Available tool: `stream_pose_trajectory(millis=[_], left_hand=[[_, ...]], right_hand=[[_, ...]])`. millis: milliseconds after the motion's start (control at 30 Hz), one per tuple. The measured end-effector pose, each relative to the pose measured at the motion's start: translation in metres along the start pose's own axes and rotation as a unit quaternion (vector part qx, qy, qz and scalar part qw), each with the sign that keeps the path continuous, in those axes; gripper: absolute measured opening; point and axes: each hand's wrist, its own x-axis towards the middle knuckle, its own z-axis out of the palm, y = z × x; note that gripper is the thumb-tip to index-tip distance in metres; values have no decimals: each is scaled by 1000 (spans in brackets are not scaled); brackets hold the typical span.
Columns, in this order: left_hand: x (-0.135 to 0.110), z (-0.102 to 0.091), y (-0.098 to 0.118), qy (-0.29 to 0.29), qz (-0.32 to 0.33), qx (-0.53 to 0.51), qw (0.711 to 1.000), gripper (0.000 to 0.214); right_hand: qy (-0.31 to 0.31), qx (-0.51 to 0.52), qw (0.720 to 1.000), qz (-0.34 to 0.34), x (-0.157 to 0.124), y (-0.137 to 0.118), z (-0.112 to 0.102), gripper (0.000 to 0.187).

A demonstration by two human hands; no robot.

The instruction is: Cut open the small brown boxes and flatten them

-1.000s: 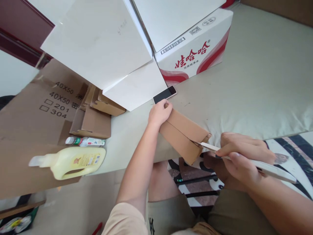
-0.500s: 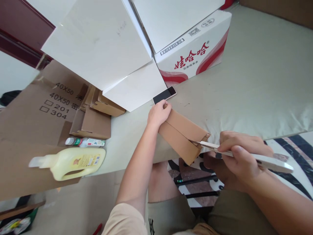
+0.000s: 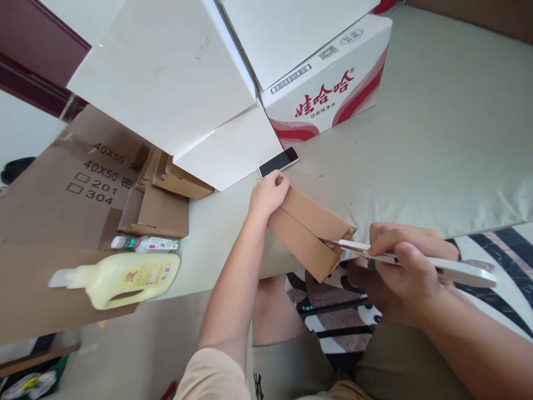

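Note:
A small brown cardboard box (image 3: 308, 228) lies at the near edge of a pale padded surface (image 3: 416, 155). My left hand (image 3: 268, 193) is closed over the box's far end, pressing it down. My right hand (image 3: 400, 266) grips a white utility knife (image 3: 441, 268), its index finger lying along the top. The blade tip sits in the seam at the box's near end. A phone (image 3: 278, 161) lies just beyond my left hand.
Large white boxes (image 3: 166, 83) and a red-printed white carton (image 3: 328, 89) stand at the back. Folded small cartons (image 3: 158, 205) rest on flat printed cardboard (image 3: 54, 211) at left, beside a yellow jug (image 3: 120, 275) and a small bottle (image 3: 145, 243). A patterned floor shows below right.
The knife has levelled out and its blade has pushed slightly further into the box's near-end seam. My left hand stays on the box.

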Motion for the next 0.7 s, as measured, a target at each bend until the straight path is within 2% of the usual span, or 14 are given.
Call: stream_pose_trajectory(millis=[100,233,500,700], left_hand=[[1,0,-1,3,3,-7,1000,21],[4,0,-4,8,13,-24,1000,20],[8,0,-9,6,26,-50,998,21],[7,-1,-7,6,20,-40,999,22]], right_hand=[[-17,29,999,-2,1,2,0,31],[16,36,999,6,1,4,3,33],[-31,63,997,41,4,4,1,31],[-43,48,995,79,11,7,-6,32]])
